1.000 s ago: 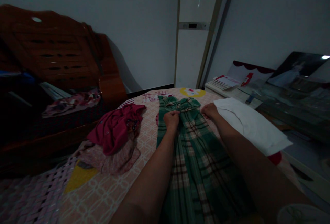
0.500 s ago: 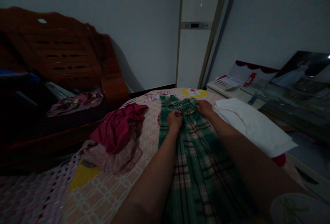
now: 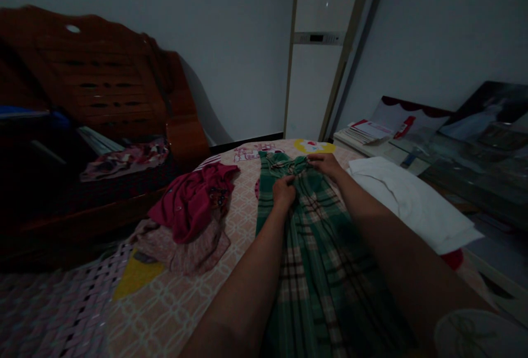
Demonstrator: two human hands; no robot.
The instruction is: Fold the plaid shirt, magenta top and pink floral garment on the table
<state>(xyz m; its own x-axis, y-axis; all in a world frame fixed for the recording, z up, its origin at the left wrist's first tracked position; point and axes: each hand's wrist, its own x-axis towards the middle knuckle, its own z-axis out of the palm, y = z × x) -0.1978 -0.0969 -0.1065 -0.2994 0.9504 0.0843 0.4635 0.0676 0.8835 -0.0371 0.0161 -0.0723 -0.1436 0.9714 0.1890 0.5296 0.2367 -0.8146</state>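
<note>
The green garment (image 3: 299, 275) lay along the patterned cloth (image 3: 243, 218), between a red top (image 3: 187, 207) and white fabric (image 3: 408, 198). Near its bunched far end, the left hand (image 3: 284, 192) pinched it; just beyond, the right hand (image 3: 326, 166) touched it (whether its fingers gripped, I couldn't tell).

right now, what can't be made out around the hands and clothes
In the head view:
left hand: dimness hides its exact grip
green plaid garment: near end cut off by bottom edge
pinkish cloth: partly hidden under maroon garment
papers: print too small to read
</note>
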